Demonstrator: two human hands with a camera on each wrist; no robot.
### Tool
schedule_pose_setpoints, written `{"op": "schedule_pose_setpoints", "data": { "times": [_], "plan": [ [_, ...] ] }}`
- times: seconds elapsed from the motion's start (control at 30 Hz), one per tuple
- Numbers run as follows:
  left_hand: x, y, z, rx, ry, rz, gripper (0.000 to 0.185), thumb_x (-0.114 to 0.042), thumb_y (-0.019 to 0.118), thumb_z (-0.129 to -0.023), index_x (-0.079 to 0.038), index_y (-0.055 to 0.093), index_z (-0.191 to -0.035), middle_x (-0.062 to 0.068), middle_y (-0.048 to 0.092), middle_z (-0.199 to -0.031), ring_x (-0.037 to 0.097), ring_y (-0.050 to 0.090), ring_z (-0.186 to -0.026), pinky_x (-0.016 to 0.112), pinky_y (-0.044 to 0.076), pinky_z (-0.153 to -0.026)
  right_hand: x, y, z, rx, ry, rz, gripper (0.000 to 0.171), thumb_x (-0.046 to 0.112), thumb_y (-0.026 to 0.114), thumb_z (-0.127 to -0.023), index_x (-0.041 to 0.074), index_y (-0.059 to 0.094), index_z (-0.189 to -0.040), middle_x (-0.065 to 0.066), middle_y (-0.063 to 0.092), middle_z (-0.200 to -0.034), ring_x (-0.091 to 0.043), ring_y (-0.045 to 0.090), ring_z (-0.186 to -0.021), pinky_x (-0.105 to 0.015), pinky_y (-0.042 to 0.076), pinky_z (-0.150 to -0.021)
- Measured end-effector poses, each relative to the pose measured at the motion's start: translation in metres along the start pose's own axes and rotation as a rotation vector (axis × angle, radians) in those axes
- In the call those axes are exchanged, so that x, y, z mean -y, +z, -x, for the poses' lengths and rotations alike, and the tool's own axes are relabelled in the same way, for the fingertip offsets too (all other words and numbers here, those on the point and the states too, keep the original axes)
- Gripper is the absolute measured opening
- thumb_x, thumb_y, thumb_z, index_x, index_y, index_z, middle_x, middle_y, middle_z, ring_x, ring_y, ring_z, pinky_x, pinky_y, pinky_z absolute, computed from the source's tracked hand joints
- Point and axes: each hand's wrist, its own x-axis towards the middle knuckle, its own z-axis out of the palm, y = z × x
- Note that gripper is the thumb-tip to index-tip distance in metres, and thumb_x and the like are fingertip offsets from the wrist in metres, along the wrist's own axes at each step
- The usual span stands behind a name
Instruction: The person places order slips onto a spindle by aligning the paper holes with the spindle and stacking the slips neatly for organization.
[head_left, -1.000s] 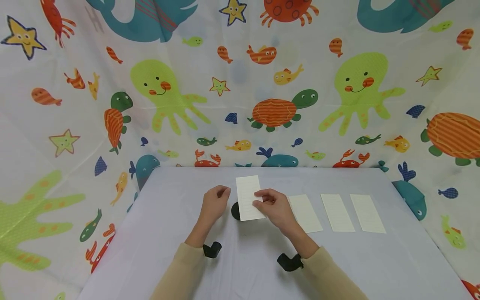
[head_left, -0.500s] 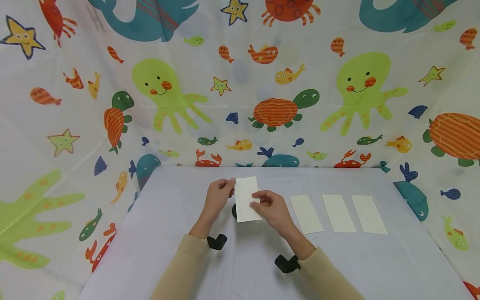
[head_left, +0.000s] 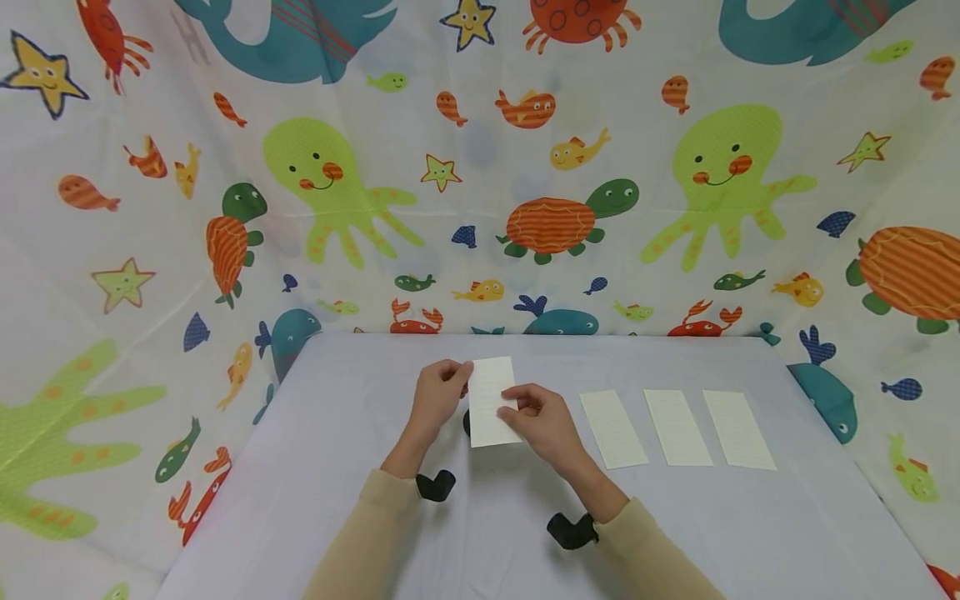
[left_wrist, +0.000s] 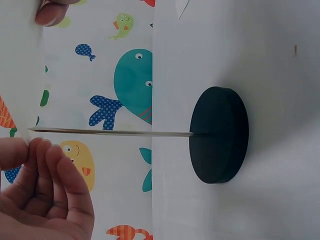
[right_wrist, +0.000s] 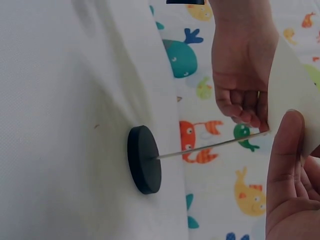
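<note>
A cream lined paper slip (head_left: 491, 410) is held upright above the table, in front of a paper spike. My right hand (head_left: 546, 423) pinches its right edge, thumb on the near face. At the upper left edge of the slip, my left hand (head_left: 437, 396) pinches it between thumb and fingers. The spike's round black base (left_wrist: 220, 135) stands on the table, mostly hidden behind the slip in the head view. Its thin metal rod (left_wrist: 115, 133) rises with the tip close to the left fingertips and the slip, as the right wrist view also shows.
Three more lined slips lie in a row on the right of the white-covered table (head_left: 300, 500): a near one (head_left: 613, 429), a middle one (head_left: 678, 427) and a far right one (head_left: 739, 430). A sea-animal curtain (head_left: 480, 250) hangs behind the table.
My left hand has moved right and up to the slip and now grips its left edge. The slip and my right hand have shifted slightly left and down.
</note>
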Motion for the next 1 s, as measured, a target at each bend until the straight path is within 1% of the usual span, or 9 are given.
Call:
{"op": "schedule_pose_setpoints", "data": {
  "times": [0.13,0.4,0.8,1.0],
  "plan": [
    [0.0003,-0.0013,-0.0004,-0.008,0.003,0.005,0.031,-0.036,0.062,-0.102,-0.007,0.073,-0.102,0.007,0.064,-0.085,0.021,0.059,-0.079,0.031,0.05,-0.072,0.0009,0.0016,-0.0003,0.004,-0.001,-0.002,0.025,0.017,0.08,-0.088,0.011,0.075,-0.112,-0.005,0.059,-0.091,-0.021,0.053,-0.081,-0.024,0.046,-0.063],
    [0.003,-0.0009,-0.0038,-0.002,0.005,0.005,0.031,-0.037,0.062,-0.102,-0.007,0.072,-0.1,0.006,0.063,-0.082,0.02,0.058,-0.077,0.029,0.049,-0.07,0.0002,0.0028,-0.0014,0.01,0.0,-0.02,0.024,0.016,0.08,-0.089,0.01,0.075,-0.111,-0.005,0.058,-0.09,-0.02,0.052,-0.079,-0.024,0.045,-0.061],
    [0.0032,0.002,-0.0034,-0.007,0.016,-0.011,0.03,-0.035,0.063,-0.101,-0.007,0.073,-0.1,0.006,0.064,-0.083,0.021,0.058,-0.078,0.031,0.049,-0.07,-0.0045,0.0021,0.0,0.015,0.013,-0.039,0.025,0.017,0.08,-0.089,0.01,0.074,-0.112,-0.006,0.058,-0.091,-0.021,0.052,-0.08,-0.024,0.045,-0.061],
    [0.0046,0.0048,-0.0018,-0.022,0.025,-0.009,0.029,-0.034,0.063,-0.102,-0.007,0.073,-0.102,0.007,0.063,-0.084,0.022,0.058,-0.079,0.032,0.048,-0.07,-0.0073,0.0032,0.0003,0.022,0.005,-0.049,0.025,0.016,0.079,-0.089,0.009,0.074,-0.113,-0.006,0.058,-0.092,-0.02,0.053,-0.079,-0.023,0.045,-0.061]
  ]
}}
